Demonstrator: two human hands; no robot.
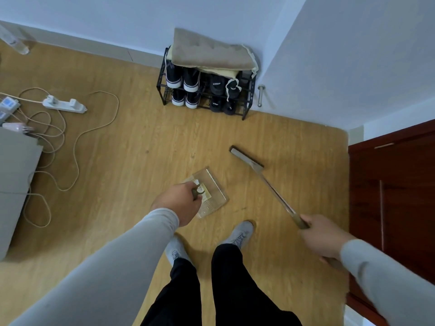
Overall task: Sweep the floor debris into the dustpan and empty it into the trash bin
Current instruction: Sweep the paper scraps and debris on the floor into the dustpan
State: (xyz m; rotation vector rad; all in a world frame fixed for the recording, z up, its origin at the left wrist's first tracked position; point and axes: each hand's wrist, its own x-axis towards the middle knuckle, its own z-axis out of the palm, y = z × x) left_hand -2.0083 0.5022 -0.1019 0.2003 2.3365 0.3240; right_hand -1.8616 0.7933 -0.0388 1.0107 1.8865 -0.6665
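My left hand [179, 203] grips the handle of a clear plastic dustpan [213, 191], held low over the wooden floor in front of my feet. Small pale scraps of debris [204, 190] lie inside the pan. My right hand [322, 236] grips the long handle of a broom. The broom's head [246, 157] sits on or just above the floor to the right of the dustpan, apart from it. No trash bin is in view.
A black shoe rack [207, 90] with folded blankets on top stands against the far wall. A power strip [64, 104] and looping cables [70, 147] lie at the left beside a grey box [16, 180]. A dark red door [395, 189] is at the right.
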